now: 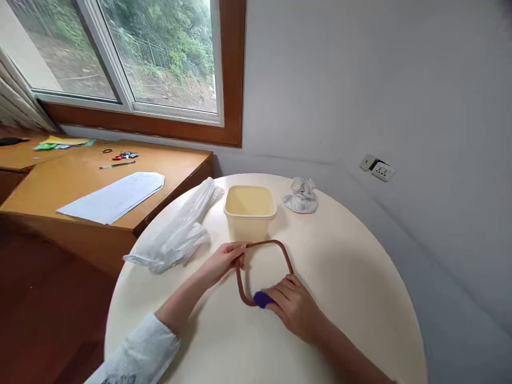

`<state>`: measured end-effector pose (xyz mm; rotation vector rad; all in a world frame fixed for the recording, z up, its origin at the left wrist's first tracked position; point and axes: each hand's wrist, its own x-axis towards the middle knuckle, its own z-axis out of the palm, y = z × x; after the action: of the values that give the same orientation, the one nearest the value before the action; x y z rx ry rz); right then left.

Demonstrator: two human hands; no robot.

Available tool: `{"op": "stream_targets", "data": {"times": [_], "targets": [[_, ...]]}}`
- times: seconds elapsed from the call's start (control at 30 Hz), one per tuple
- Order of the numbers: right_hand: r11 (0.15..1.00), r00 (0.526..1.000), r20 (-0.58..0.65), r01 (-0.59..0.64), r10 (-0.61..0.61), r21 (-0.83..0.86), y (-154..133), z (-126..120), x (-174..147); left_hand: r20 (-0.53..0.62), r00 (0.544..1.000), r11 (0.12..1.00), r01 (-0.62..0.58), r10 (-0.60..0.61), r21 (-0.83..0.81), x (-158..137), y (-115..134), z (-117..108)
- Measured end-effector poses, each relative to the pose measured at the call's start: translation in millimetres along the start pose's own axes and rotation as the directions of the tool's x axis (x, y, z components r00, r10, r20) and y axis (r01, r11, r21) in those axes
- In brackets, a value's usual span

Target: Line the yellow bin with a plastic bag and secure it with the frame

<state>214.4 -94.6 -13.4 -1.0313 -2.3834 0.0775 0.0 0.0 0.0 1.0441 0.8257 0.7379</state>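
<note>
Above the round table, my left hand (231,255) pinches the far left corner of a thin brown frame (288,260), a rounded square ring like a bin's rim. My right hand (291,305) is closed around a small purple sponge-like pad (262,300), pressed against the near side of the ring. Part of the pad and the ring's near right corner are hidden under my fingers. Just beyond the ring, a cream plastic bin (250,226) stands upright with its top open.
A clear plastic bag (176,240) lies crumpled at the left of the white round table (352,282). A grey crumpled bundle (301,195) sits at the back right. Papers (116,196) and small items rest on the wooden desk (180,162), below the window. Wall sockets (383,170) are at right.
</note>
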Motion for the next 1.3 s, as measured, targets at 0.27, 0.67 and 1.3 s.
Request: {"op": "stream_targets", "data": {"times": [0.27,0.67,1.3], "targets": [[0.999,0.998,-0.040,-0.050,0.049,-0.021,-8,4,1,0.034,0.999,1.000,0.005,-0.006,0.021,-12,0,22],[0.995,0.994,0.069,0.082,-0.086,0.058,-10,3,2,0.012,0.992,0.960,0.122,-0.129,0.250,-8,12,1],[0.953,0.937,-0.216,-0.235,0.275,0.191,31,-5,-8,0.039,0.982,0.971,0.176,-0.185,0.163,-7,1,-5]]}}
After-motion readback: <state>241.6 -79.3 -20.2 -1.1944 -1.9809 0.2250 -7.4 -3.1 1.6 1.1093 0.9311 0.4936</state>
